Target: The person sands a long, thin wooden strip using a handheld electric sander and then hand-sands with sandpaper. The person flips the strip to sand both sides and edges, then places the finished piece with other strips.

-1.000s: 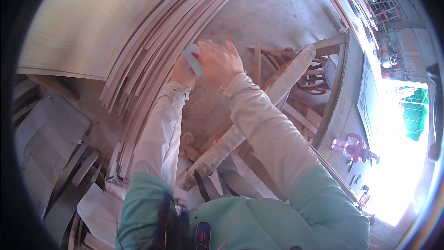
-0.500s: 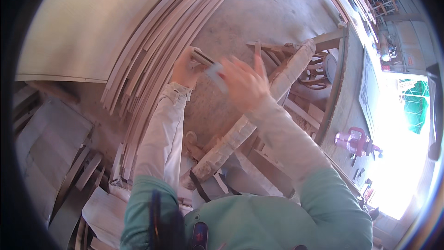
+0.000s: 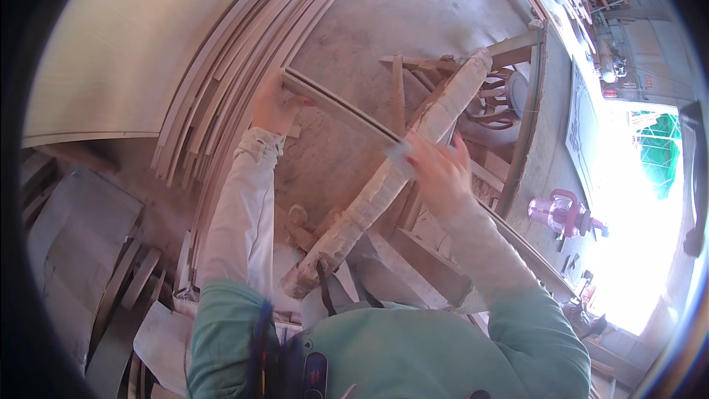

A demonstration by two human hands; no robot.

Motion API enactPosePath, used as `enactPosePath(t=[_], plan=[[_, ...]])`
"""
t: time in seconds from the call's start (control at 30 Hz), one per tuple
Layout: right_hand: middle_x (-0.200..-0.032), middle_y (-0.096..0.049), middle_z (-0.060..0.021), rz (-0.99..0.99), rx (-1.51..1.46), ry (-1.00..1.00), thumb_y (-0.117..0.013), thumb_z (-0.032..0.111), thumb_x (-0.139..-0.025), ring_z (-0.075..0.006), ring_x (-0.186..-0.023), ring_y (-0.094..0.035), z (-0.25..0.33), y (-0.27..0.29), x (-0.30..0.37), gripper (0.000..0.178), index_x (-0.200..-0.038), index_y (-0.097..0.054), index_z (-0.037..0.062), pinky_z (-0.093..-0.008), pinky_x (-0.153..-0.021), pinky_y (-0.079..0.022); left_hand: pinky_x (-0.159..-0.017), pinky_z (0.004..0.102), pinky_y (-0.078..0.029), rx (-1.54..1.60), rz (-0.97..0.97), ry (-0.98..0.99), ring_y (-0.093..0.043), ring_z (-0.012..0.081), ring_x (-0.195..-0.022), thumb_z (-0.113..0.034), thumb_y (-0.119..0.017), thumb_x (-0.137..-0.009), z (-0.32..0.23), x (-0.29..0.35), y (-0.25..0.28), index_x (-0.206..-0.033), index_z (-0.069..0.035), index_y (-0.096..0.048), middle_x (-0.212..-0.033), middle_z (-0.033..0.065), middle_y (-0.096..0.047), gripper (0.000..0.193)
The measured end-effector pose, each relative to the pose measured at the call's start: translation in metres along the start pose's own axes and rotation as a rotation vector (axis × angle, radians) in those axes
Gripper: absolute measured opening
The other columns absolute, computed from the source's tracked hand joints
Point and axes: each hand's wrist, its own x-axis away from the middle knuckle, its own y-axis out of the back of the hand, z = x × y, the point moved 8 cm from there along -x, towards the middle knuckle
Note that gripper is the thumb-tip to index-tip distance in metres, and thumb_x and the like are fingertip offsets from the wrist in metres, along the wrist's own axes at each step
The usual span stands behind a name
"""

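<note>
A narrow wooden strip (image 3: 343, 108) with a dark line along its length slants across in front of me. My left hand (image 3: 273, 107) is closed around its left end. At its right end, my right hand (image 3: 443, 170) pinches a small pale, sheet-like piece (image 3: 399, 149) against the wood. What kind of piece this is I cannot make out. Below the strip runs a long beam wrapped in pale, worn covering (image 3: 369, 203), slanting from near my lap to the far right.
Long wooden strips (image 3: 229, 74) are stacked at the left, beside a large pale board (image 3: 125, 52). Chair-like wooden parts (image 3: 498, 107) lie beyond the beam. On the bench (image 3: 543, 170) at right rests a pink-handled clear bottle (image 3: 561, 213). Cut boards (image 3: 85, 229) lie lower left.
My right hand has moved right and toward me along the strip with the pale piece, away from my left hand. More of the strip shows between them. My left hand has shifted slightly left.
</note>
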Motion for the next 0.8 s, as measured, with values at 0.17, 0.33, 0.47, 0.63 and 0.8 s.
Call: enactPosePath(t=[0.17,0.33,0.47,0.63,0.8], plan=[[-0.117,-0.069,-0.0059,-0.078,-0.045,0.079,-0.062,0.020,-0.092,-0.0241,-0.115,-0.063,0.014,-0.011,-0.030,0.039,-0.131,-0.057,0.0124,-0.0612,-0.107,-0.032,-0.081,0.0344,-0.053,0.030,-0.022,0.030,-0.069,0.0242,-0.093,-0.003,-0.081,-0.071,0.005,-0.004,-0.009,-0.106,-0.002,-0.062,-0.095,0.0108,-0.071,0.040],[-0.111,-0.071,-0.0039,-0.130,0.005,0.107,-0.061,0.022,-0.093,-0.0256,-0.112,-0.064,0.075,-0.012,-0.099,0.033,-0.124,-0.060,0.0094,-0.0601,-0.110,-0.029,-0.082,0.0338,-0.053,0.119,-0.017,0.028,-0.070,0.0237,-0.094,-0.007,-0.084,-0.071,0.035,-0.009,-0.010,-0.108,-0.002,-0.062,-0.095,0.0105,-0.072,0.043],[-0.111,-0.071,-0.0021,-0.191,-0.035,0.099,-0.063,0.017,-0.090,-0.0231,-0.110,-0.065,0.011,0.004,-0.007,0.034,-0.124,-0.061,0.0102,-0.0619,-0.109,-0.029,-0.082,0.0332,-0.053,0.030,0.030,-0.022,-0.070,0.0239,-0.092,-0.008,-0.085,-0.071,0.059,-0.009,-0.004,-0.110,-0.002,-0.060,-0.095,0.0103,-0.072,0.047],[-0.119,-0.070,-0.0036,-0.007,-0.069,-0.045,-0.062,0.015,-0.091,-0.0210,-0.114,-0.064,-0.049,0.015,0.060,0.034,-0.125,-0.062,0.0098,-0.0631,-0.110,-0.027,-0.082,0.0343,-0.053,0.028,0.018,-0.067,-0.070,0.0235,-0.092,-0.007,-0.084,-0.073,0.044,-0.007,-0.010,-0.113,-0.002,-0.058,-0.095,0.0109,-0.071,0.048],[-0.126,-0.066,-0.0009,0.085,0.028,0.130,-0.063,0.023,-0.092,-0.0231,-0.122,-0.059,0.031,-0.015,-0.044,0.034,-0.126,-0.062,0.0166,-0.0643,-0.110,-0.025,-0.083,0.0322,-0.052,-0.134,0.051,-0.046,-0.065,0.0177,-0.096,-0.004,-0.081,-0.077,0.027,-0.005,-0.006,-0.112,-0.004,-0.059,-0.101,0.0061,-0.067,0.041]])
